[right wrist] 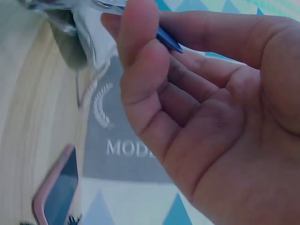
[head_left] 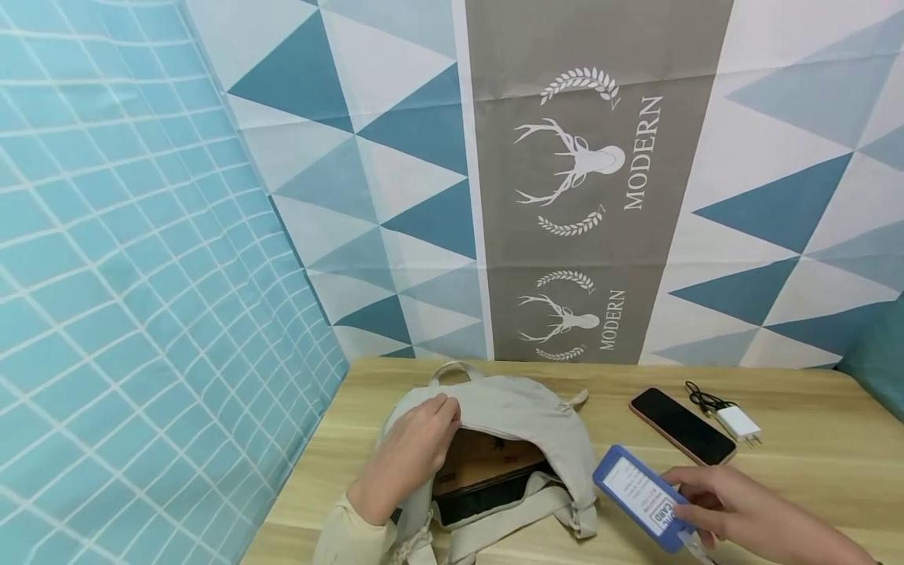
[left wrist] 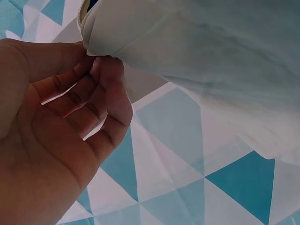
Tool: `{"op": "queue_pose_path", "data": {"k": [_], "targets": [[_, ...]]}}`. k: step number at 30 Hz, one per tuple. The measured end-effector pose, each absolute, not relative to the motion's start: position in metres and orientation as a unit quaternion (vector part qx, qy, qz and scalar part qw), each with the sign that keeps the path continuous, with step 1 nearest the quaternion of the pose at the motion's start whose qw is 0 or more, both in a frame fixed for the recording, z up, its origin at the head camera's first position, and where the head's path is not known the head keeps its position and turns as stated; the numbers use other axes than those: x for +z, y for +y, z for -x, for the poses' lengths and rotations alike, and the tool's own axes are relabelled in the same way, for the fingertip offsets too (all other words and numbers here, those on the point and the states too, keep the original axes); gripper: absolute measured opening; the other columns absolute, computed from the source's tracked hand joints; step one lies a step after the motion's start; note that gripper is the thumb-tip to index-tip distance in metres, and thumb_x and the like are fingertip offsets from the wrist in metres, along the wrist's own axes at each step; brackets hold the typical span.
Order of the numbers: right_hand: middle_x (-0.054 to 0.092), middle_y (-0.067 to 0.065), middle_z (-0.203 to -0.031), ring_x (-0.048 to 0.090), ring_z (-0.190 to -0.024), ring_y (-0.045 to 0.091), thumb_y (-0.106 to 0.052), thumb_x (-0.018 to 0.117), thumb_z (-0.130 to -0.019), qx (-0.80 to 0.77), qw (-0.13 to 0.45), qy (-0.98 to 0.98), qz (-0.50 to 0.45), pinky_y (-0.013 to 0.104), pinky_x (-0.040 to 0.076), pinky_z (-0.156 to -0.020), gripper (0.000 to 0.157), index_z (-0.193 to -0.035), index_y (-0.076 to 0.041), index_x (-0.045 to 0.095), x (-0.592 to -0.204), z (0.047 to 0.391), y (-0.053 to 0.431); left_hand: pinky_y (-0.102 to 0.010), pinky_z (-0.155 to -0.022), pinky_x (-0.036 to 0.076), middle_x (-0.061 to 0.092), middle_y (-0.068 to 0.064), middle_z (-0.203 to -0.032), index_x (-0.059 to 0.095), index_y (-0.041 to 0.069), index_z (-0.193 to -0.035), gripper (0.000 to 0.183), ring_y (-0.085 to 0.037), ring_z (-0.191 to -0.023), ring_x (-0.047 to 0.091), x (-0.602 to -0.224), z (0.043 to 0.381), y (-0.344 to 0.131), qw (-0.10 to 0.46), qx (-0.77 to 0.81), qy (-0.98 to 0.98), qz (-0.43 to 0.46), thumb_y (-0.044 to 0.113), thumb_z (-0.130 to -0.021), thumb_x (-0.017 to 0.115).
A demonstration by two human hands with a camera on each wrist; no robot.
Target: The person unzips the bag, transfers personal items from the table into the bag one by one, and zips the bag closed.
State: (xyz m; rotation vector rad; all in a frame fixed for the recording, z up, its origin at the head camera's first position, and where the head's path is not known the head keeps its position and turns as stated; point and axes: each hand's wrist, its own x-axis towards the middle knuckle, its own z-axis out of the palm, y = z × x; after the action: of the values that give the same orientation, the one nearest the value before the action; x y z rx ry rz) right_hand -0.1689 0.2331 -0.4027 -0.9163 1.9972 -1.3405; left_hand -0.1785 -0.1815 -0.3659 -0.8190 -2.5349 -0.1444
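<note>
Wooden table (head_left: pixel 798 463), patterned cloth (head_left: pixel 395 169) behind: a pale backpack (head_left: pixel 568 439) is held open, with a blue card holder (head_left: pixel 639 498) just to its right.
Fabric at the backpack's upper flap (head_left: pixel 494 408) is pinched by the left hand (head_left: pixel 417 443). The card holder is gripped between thumb and fingers of the right hand (head_left: pixel 741 506), the nearer one, and lies leftward from those fingertips. Its long axis is slanted, one end pointed toward the backpack's right side and the table's back edge, the strap (head_left: pixel 695 547) end toward the near side. Whether holder and backpack touch cannot be told.
</note>
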Motion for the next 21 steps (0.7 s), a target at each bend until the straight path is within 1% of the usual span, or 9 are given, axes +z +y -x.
{"op": "queue_pose_path", "data": {"k": [5, 7, 9, 15, 21], "targets": [[0.061, 0.01, -0.1, 0.059, -0.067, 0.018, -0.009, 0.045, -0.094, -0.523, 0.298, 0.721, 0.344, 0.029, 0.049, -0.053, 0.035, -0.126, 0.003, 0.044, -0.408, 0.168, 0.212, -0.014, -0.053, 0.036, 0.042, 0.008, -0.071, 0.051, 0.016, -0.081, 0.01, -0.004, -0.061, 0.04, -0.367, 0.177, -0.18, 0.224, -0.051, -0.927, 0.296, 0.013, -0.089, 0.055], [0.062, 0.011, -0.096, 0.059, -0.065, 0.018, -0.009, 0.045, -0.093, -0.528, 0.299, 0.711, 0.356, 0.03, 0.05, -0.052, 0.034, -0.125, 0.002, 0.045, -0.409, 0.169, 0.203, -0.013, -0.053, 0.036, 0.042, 0.008, -0.071, 0.051, 0.016, -0.08, 0.01, -0.004, -0.061, 0.04, -0.367, 0.177, -0.179, 0.226, -0.05, -0.927, 0.295, 0.013, -0.088, 0.056], [0.063, 0.009, -0.096, 0.059, -0.063, 0.016, -0.01, 0.045, -0.093, -0.521, 0.29, 0.715, 0.364, 0.029, 0.049, -0.052, 0.034, -0.126, 0.001, 0.046, -0.411, 0.169, 0.193, -0.013, -0.052, 0.035, 0.042, 0.007, -0.071, 0.05, 0.015, -0.08, 0.011, -0.004, -0.06, 0.04, -0.367, 0.178, -0.179, 0.225, -0.05, -0.927, 0.296, 0.013, -0.088, 0.057], [0.064, 0.0, -0.088, 0.058, -0.056, 0.009, -0.016, 0.049, -0.092, -0.486, 0.238, 0.744, 0.392, 0.025, 0.047, -0.048, 0.034, -0.123, 0.0, 0.049, -0.414, 0.17, 0.159, -0.015, -0.053, 0.037, 0.044, 0.006, -0.072, 0.051, 0.015, -0.081, 0.009, -0.004, -0.061, 0.041, -0.365, 0.178, -0.179, 0.235, -0.038, -0.926, 0.295, 0.013, -0.088, 0.056], [0.064, -0.002, -0.083, 0.056, -0.053, 0.007, -0.019, 0.051, -0.092, -0.483, 0.21, 0.755, 0.391, 0.024, 0.047, -0.045, 0.032, -0.12, -0.004, 0.052, -0.419, 0.168, 0.124, -0.016, -0.052, 0.037, 0.044, 0.006, -0.072, 0.051, 0.015, -0.082, 0.01, -0.005, -0.061, 0.042, -0.366, 0.178, -0.179, 0.244, -0.038, -0.922, 0.298, 0.013, -0.086, 0.059]]}}
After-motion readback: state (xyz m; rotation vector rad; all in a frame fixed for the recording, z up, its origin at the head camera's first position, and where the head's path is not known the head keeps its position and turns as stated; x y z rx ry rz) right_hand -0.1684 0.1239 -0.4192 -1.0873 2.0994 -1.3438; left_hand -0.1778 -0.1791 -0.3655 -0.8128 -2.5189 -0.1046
